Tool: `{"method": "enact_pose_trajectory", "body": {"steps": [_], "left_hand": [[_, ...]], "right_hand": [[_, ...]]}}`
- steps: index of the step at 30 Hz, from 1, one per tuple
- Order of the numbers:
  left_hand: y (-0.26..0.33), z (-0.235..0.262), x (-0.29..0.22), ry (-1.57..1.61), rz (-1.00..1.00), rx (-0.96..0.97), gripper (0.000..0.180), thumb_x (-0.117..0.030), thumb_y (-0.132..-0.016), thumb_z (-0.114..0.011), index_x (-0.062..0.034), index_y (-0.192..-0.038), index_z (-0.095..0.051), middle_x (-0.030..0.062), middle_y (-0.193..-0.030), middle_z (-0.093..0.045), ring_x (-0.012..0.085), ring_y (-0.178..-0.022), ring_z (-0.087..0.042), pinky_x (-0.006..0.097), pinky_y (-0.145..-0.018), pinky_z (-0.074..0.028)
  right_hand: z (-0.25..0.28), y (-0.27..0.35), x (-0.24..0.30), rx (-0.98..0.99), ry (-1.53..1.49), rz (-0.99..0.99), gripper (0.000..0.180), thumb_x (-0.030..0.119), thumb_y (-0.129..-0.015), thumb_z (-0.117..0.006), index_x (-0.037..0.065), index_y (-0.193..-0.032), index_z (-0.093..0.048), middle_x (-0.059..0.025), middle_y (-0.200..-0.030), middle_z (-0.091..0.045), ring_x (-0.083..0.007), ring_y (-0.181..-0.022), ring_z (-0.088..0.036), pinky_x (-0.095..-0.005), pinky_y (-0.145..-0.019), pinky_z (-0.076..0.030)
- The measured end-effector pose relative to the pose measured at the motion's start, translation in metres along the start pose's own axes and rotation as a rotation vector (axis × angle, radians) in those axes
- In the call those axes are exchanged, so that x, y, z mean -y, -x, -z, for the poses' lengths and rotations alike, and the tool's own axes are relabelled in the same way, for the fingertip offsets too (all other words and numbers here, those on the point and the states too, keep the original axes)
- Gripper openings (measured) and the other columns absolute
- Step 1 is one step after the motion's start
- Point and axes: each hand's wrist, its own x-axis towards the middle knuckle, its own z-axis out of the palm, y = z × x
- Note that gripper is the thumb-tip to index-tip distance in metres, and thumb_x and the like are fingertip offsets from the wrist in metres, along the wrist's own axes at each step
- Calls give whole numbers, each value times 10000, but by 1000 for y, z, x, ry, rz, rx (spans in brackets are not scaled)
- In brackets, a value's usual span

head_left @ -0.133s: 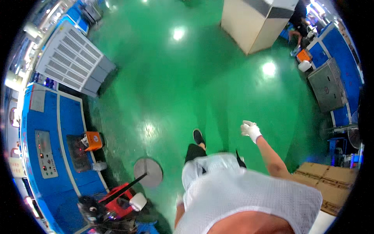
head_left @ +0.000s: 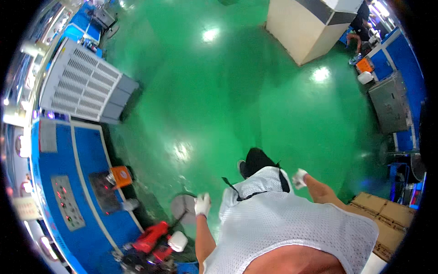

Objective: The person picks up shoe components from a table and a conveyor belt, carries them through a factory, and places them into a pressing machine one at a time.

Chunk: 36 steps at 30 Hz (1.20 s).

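Observation:
My left hand (head_left: 202,205), in a white glove, hangs at my left side over the green floor, beside a round grey stand base (head_left: 184,208). Its fingers are loosely bent and slightly apart, with nothing seen in them. My right hand (head_left: 299,178), gloved in white too, swings low at my right side. Nothing shows in its relaxed, partly curled fingers, and it touches nothing. Between the hands, black strings hang at the waist of my white mesh top (head_left: 292,219). One dark trouser leg (head_left: 258,162) is forward.
Blue machine cabinets (head_left: 93,155) with a control panel line the left, near a grey louvred unit (head_left: 84,80) and a red stool (head_left: 153,237). A pale pillar (head_left: 301,34) stands ahead right. Cardboard boxes (head_left: 385,210) are at lower right. Another person (head_left: 358,34) is at far right.
My left hand has swung forward into fuller view. The right hand has drawn back towards my body. The leg in front has changed, and the left-hand machines sit lower in view.

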Motion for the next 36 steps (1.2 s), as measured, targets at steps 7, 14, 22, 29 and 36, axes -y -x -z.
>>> {"method": "enact_pose_trajectory", "body": {"steps": [7,14,22,29,36], "left_hand": [[-340,328,-128,374,52,-384,525,-417,-967,-535,-29,-1315,-603,151,-1167,-694,246,-1057,-670,382,-927,-508],[-510,383,-112,-393,-106,158,495,-440,-974,-476,-130,-1347,-580,246,-1369,-559,433,-1184,-604,509,-1036,-463],[-741,455,-129,-91,287,233,402,-330,-978,-542,-61,-1268,-615,189,-1187,-655,328,-1006,-662,448,-844,-550],[-1111,892,-207,804,197,-215,408,-272,-951,-603,-9,-1263,-599,115,-973,-662,175,-865,-644,360,-732,-556],[-1396,1202,-253,356,-11,-550,412,-356,-975,-570,-58,-1255,-623,93,-952,-702,154,-822,-669,327,-776,-541]], "right_hand": [[6,-94,264,-132,-296,-332,183,238,-943,-606,82,-1027,-650,-125,-764,-634,-271,-714,-650,-563,-737,-580],[70,-211,798,-529,1444,958,165,309,-694,-695,161,-753,-653,-70,-784,-632,-310,-776,-659,-485,-687,-528],[69,-160,1351,-197,101,887,343,251,-949,-572,134,-1259,-659,-114,-1055,-721,-243,-920,-688,-396,-798,-558],[42,-359,1285,221,1763,757,213,355,-801,-658,161,-715,-656,-114,-704,-602,-334,-669,-611,-500,-584,-486],[-12,-517,1601,274,1690,660,238,373,-817,-653,173,-928,-717,-125,-999,-719,-318,-969,-680,-501,-906,-520]]}}
